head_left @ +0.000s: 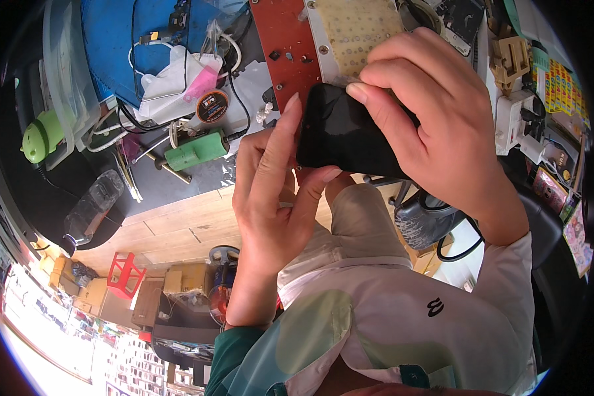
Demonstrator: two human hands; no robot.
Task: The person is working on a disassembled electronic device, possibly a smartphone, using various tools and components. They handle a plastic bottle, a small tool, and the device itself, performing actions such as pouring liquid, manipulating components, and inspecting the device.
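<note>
A black smartphone [353, 135] lies dark-screen up over the near part of a red and white work board [285, 36]. My left hand [270, 191] braces its left end, with the index finger along the short edge and the thumb at the near edge. The other left fingers are curled below. Across the phone's right part reaches my right hand [435, 112], its thumb and index finger pinched together at the far edge. Whatever sits between those fingertips is too small to make out. Under the right fingers, a yellowish dotted pad [356, 33] covers part of the board.
To the left are a green cylinder [197, 150], a round black tin [212, 106], tangled cables and a white face mask [171, 76] on a blue mat [105, 39]. A clear plastic bottle [96, 204] lies near the table edge. A black chair [426, 218] stands below.
</note>
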